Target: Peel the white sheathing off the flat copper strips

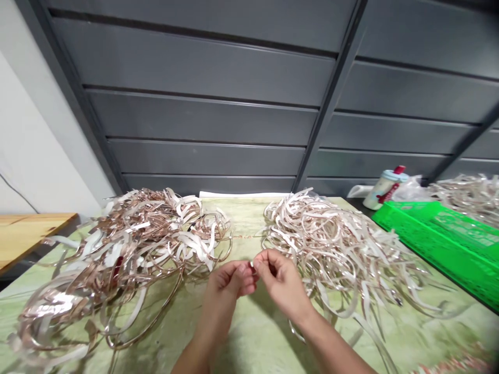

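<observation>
Over the middle of the table, my left hand (230, 280) and my right hand (283, 285) meet fingertip to fingertip. A tiny whitish piece (252, 264) with a dark edge shows between them, too small to name. My right thumb and index finger pinch it. The left thumb presses against curled fingers, and what they hold is mostly hidden. To the left lies a tangled heap of copper-coloured and white strips (144, 239). Close by my right hand is another heap of strips (327, 239), paler and shiny, with loose ends trailing toward the front.
A green plastic crate (440, 234) stands at the right edge. Behind it are a cup with a light blue lid (385, 189) and more strips (468, 192). Small copper-coloured scraps (456, 363) lie at the front right. A grey panelled wall (210, 119) rises behind the table.
</observation>
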Tool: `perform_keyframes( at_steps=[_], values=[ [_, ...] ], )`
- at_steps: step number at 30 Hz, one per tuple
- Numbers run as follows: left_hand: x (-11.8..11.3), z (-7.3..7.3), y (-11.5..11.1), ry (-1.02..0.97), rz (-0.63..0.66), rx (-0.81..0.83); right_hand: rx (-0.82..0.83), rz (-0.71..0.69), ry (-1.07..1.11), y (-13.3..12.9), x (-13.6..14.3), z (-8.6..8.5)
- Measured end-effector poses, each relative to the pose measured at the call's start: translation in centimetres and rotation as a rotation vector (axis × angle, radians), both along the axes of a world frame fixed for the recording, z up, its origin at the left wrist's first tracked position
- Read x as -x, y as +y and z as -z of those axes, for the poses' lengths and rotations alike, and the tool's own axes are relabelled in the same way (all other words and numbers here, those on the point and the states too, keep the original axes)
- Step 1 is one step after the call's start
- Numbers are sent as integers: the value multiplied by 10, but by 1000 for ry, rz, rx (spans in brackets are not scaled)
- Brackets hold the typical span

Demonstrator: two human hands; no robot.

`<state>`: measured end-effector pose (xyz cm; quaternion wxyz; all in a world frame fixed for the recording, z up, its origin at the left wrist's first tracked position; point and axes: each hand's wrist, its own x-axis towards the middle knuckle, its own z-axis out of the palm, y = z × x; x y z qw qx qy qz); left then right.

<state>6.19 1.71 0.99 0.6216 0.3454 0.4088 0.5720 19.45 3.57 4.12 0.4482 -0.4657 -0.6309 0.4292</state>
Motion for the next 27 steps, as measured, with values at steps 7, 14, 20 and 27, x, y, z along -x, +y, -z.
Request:
perform_keyframes(
  at_steps=[7,14,20,27],
  values=[
    [4,-1,0,112,-7,-172,70,-114,10,-1,2,-3],
    [4,-3,-3,126,7,-111,312,-146,308,2,-2,-8],
    [4,-5,-3,203,-26,-148,550,-180,519,3,-4,-1],
    [-3,-2,-4,252,-190,-224,421,-133,501,-4,11,-1]
  ],
)
